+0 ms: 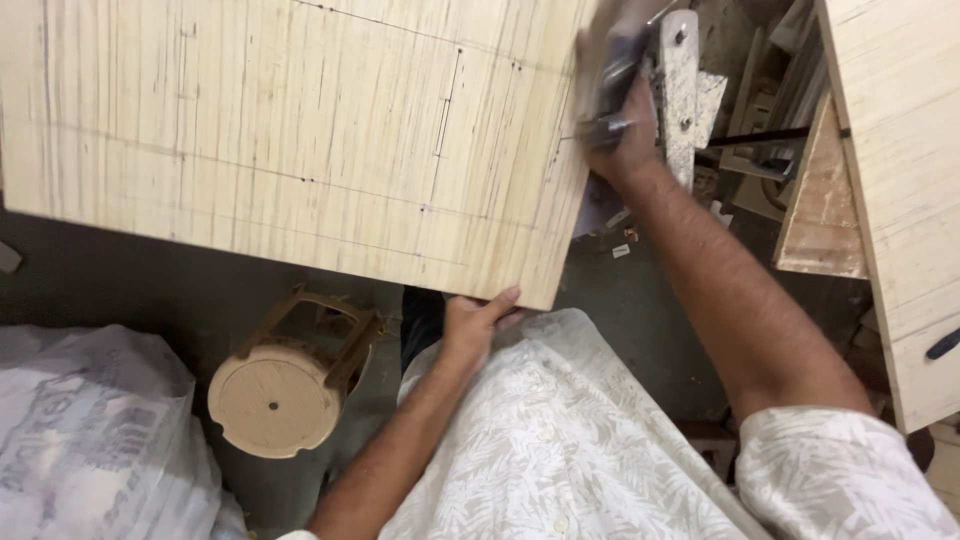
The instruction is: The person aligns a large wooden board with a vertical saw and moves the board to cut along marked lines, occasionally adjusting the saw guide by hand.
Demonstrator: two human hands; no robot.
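While the left hand [478, 322] curls its fingers [500, 300] over the near edge of the pencil-marked plywood sheet [290, 130], the right hand [615, 120] is closed tight around a blurred power tool [650, 70] at the sheet's right edge.

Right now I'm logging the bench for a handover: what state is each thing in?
Plywood board: lying flat, pencil-marked with lines.
Left hand: grip on the board's near edge.
Right hand: closed on a blurred power tool at the board's right edge.
Round stool: tipped on its side.
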